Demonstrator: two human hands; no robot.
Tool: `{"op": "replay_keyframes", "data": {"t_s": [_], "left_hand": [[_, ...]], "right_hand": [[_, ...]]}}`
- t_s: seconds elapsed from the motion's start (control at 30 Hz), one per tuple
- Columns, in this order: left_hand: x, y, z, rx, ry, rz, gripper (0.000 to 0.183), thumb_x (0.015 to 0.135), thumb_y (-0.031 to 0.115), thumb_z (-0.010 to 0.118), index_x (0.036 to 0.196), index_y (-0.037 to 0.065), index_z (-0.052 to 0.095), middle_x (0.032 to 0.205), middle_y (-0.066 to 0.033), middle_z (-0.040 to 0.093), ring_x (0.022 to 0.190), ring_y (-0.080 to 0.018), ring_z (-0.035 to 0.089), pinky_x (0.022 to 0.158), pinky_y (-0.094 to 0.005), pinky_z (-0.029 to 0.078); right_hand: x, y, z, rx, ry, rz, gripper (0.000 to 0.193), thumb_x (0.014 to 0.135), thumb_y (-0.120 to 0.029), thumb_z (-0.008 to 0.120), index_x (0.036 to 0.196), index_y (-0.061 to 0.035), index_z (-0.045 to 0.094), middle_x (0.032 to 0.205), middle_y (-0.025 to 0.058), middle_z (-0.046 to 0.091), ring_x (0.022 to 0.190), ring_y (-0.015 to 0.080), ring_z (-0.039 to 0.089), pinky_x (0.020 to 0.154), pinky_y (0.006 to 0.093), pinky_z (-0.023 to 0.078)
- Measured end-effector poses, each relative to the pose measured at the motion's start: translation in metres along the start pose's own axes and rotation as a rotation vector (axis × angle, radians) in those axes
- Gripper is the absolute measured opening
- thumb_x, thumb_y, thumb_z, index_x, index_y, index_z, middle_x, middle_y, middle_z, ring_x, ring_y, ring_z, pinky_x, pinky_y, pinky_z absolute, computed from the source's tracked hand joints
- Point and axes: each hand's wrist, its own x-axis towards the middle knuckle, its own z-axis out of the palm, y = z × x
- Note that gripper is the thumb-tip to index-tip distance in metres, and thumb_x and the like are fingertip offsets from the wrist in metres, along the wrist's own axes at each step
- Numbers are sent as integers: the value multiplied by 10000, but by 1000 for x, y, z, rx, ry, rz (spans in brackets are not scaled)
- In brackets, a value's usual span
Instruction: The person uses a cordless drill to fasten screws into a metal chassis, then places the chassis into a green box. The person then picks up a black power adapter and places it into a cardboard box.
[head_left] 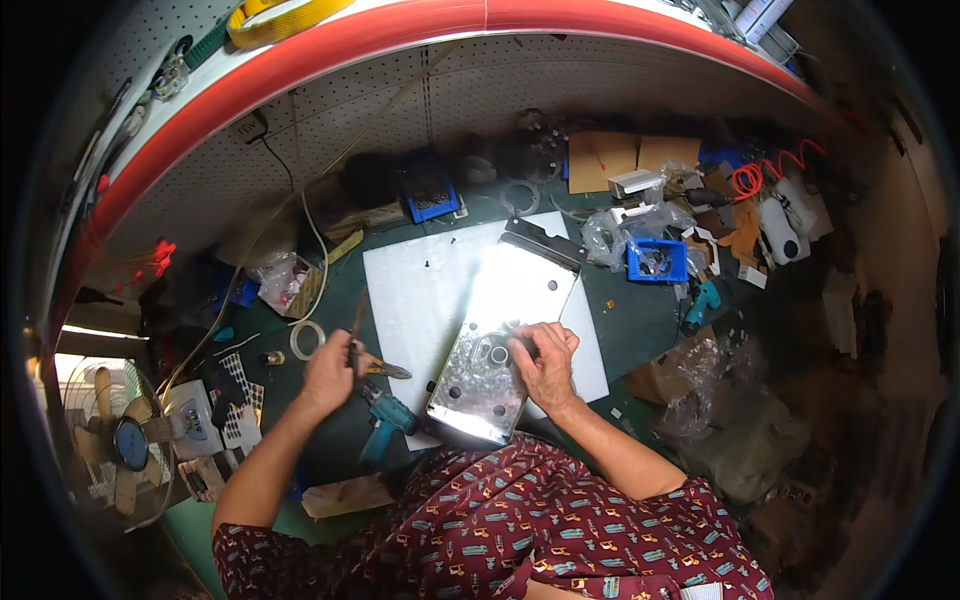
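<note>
A shiny metal box (470, 385), flat and long, lies tilted across a white foam sheet (400, 275), with a dark bracket (545, 243) at its far end. My right hand (548, 368) rests over the near half of the box. Its thumb and fingers pinch together beside a round ring-shaped part (497, 352); whatever they hold is too small to make out. To the left, my left hand (332, 375) is closed around a slim dark tool (358, 318) pointing away from me; its exact kind is unclear. Yellow-handled pliers (388, 369) and a teal power drill (390, 415) lie between that hand and the box.
A tape roll (307, 340) sits left of the foam. Blue bins of small parts stand behind (432, 200) and right (657, 262), near another teal power tool (701, 306). A fan (130, 443) stands far left. Plastic bags (690, 385) lie at right.
</note>
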Motion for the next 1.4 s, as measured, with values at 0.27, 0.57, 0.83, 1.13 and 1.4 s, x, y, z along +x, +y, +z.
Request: {"op": "replay_keyframes", "data": {"t_s": [0.27,0.57,0.83,1.13,1.4], "left_hand": [[-52,146,61,50,-650,-208,400,878,216,712,1207,0,642,903,-16,624,833,-116,603,756,-284,509],[-18,189,98,268,-546,-271,420,835,325,745,1053,-29,682,791,-92,690,739,-182,654,679,-356,530],[-22,193,116,263,-474,-267,480,894,358,701,1157,-43,704,1031,-246,754,989,-344,745,889,-449,566],[-12,149,93,56,-337,-235,102,920,12,613,968,-53,675,749,-58,692,702,-154,711,601,-294,545],[54,124,99,274,95,24,591,907,443,798,1248,5,597,973,-153,697,859,-320,689,810,-443,537]], "right_hand": [[-1,-1,16,184,110,7,136,949,-174,755,1045,-107,685,1045,3,710,1062,203,606,1085,429,298],[-2,4,17,291,120,-11,141,960,-181,737,1062,-103,676,1047,3,712,1071,200,616,1111,448,287],[-1,9,9,320,94,-26,111,972,-184,710,1045,-103,687,1033,8,722,1046,199,623,1095,445,291],[0,11,7,276,71,-20,142,968,-214,713,1050,-100,732,1012,19,737,1013,214,637,1063,420,306],[13,8,-25,91,-144,15,202,989,-283,689,1057,-120,787,992,66,750,1030,246,663,1035,448,298]]}}
